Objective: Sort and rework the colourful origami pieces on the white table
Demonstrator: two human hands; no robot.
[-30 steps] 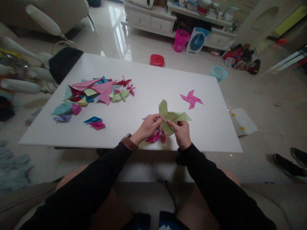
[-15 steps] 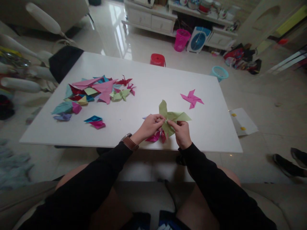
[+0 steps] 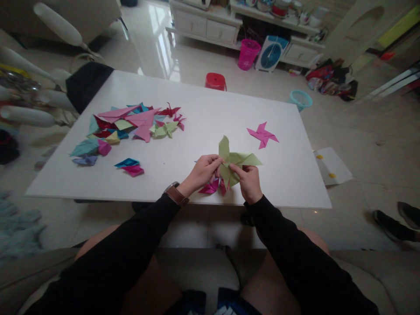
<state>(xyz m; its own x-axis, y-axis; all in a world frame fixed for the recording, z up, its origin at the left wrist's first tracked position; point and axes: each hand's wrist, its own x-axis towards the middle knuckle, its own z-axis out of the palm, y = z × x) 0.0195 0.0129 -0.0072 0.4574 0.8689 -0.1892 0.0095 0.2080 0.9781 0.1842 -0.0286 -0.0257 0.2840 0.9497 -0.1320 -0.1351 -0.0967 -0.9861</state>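
Observation:
A light green paper pinwheel [image 3: 224,148] is held up over the near edge of the white table [image 3: 164,179]. My left hand [image 3: 205,172] pinches it from the left, close to its middle. With the thumb on top near the centre and the fingers underneath, my right hand [image 3: 250,180] grips its right side. Below the pinwheel lie magenta folded papers [image 3: 210,187], partly covered by my left hand. Farther right on the table rests a flat pink paper pinwheel [image 3: 263,135].
A pile of folded papers [image 3: 121,127] in many colours covers the table's left part, with a green paper crane [image 3: 165,130] at its edge. Nearer me sits a blue and magenta folded pair [image 3: 131,168]. Past the table's far edge is a red stool [image 3: 215,81].
My left fingers have shifted slightly left and up at the pinwheel's middle, so more of its centre shows. The right hand has stayed almost still.

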